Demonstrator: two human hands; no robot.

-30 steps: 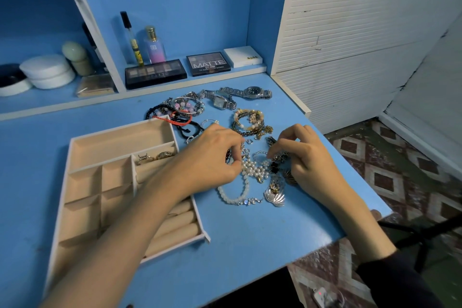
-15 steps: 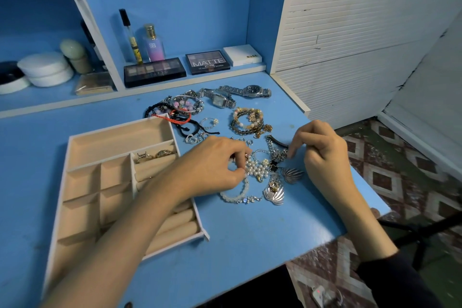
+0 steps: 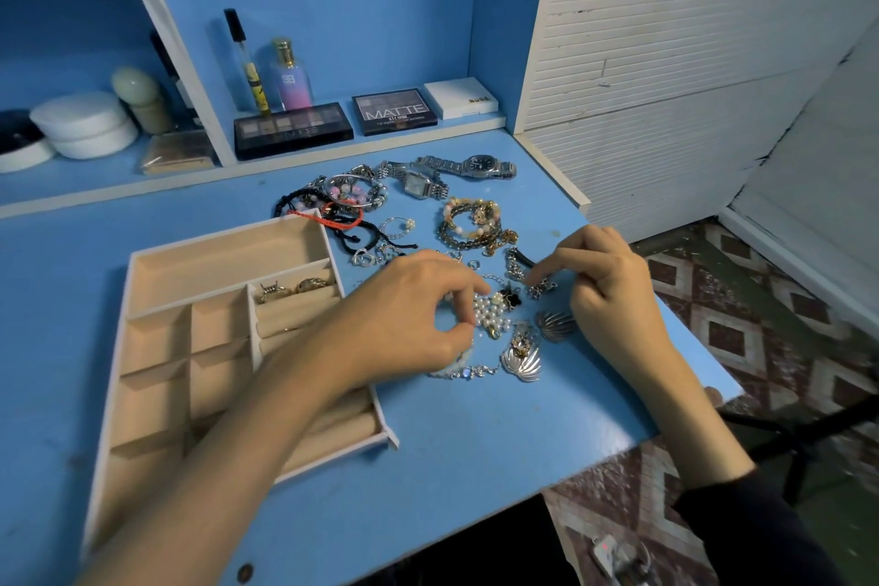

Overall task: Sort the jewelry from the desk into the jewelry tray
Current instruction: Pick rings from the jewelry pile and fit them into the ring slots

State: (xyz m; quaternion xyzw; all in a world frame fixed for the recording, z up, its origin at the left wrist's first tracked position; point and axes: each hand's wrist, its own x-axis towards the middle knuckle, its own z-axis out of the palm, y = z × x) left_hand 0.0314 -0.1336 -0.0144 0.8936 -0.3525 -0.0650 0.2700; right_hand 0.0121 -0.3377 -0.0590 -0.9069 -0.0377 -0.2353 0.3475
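A beige jewelry tray (image 3: 142, 262) lies on the blue desk (image 3: 452, 443) at the left, with two rings (image 3: 290, 288) on its roll section. My left hand (image 3: 404, 314) reaches across the tray's right side and pinches the edge of a pearl cluster (image 3: 492, 312). My right hand (image 3: 606, 286) has its index finger and thumb on a silver chain (image 3: 540, 288) just right of the pearls. Two silver shell pieces (image 3: 521, 359) lie in front of them. Behind lie gold bracelets (image 3: 471, 224), cord bracelets (image 3: 333, 217) and two watches (image 3: 475, 167).
Makeup palettes (image 3: 292, 129), a white box (image 3: 459, 98) and a perfume bottle (image 3: 290, 76) stand on the ledge behind the desk. White jars (image 3: 83, 124) sit at the far left. The desk's right edge drops to a tiled floor (image 3: 761, 324).
My right hand, which had lifted off to the right, has come back down with its index finger on the silver chain. My left hand stays at the pearl cluster.
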